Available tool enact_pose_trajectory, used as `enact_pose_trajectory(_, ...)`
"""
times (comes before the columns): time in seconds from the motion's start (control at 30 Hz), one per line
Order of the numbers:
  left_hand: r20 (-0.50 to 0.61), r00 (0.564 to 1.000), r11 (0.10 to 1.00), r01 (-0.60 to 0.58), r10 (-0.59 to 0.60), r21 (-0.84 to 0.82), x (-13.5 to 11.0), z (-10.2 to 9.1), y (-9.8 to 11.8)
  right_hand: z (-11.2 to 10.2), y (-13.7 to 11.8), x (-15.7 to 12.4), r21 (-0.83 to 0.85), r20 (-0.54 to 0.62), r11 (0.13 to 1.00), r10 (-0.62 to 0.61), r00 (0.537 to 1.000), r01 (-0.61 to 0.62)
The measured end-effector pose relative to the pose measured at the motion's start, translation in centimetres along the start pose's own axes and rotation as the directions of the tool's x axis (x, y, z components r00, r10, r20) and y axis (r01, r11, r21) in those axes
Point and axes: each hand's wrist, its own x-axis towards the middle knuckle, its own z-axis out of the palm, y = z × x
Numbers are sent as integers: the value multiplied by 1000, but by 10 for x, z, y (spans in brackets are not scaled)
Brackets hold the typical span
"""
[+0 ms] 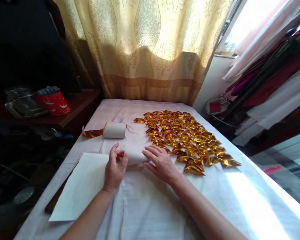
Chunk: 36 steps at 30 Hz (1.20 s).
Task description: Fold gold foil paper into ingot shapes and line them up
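Between my hands lies a rolled or folded piece of white paper [134,156] on the cloth-covered table. My right hand [162,163] grips its right end, fingers on top and thumb along the near edge. At its left end is my left hand [115,168], turned palm inward with the fingers loosely bent and the thumb apart; nothing shows in it. Just beyond stands, on its side, a pale roll [114,130] with a gold foil strip [93,133] sticking out to the left. Under my left wrist is a stack of white sheets [81,186].
Many folded gold foil pieces [182,136] cover the table's right half in rows. A dark board [53,201] shows beneath the sheets. On the left cabinet [77,108] stand a glass jug [25,103] and a red cup [55,102]. A patterned curtain [150,66] hangs behind; clothes [277,86] hang right.
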Motion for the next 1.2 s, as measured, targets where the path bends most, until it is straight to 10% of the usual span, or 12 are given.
enact_pose_trajectory(0.37, 107, 979, 983, 168, -176, 80, 1, -4, 0, -2, -20, -46, 36, 0, 980, 196, 981, -196)
enact_pose_trajectory(0.67, 351, 841, 853, 491, -410, -179, 0, -9, 12, 8, -27, -42, -48, -60, 996, 68, 996, -71)
enact_pose_trajectory(0.9, 395, 830, 904, 427, -393, 1, -2, -18, 19, -10, -29, -45, -20, -72, 999, 33, 997, -34)
enact_pose_trajectory(1.07, 564, 709, 904, 374, -423, 207, -6, -40, 28, -27, -38, -54, 210, 189, 974, 49, 981, -89)
enact_pose_trajectory(1.13, 672, 631, 918, 203, -388, 340, -4, -51, 34, -33, -43, -55, 266, 293, 954, 57, 954, -139)
enact_pose_trajectory(1.2, 684, 655, 922, 53, -321, 383, -1, -58, 41, -40, -46, -51, 240, 367, 952, 90, 926, -188)
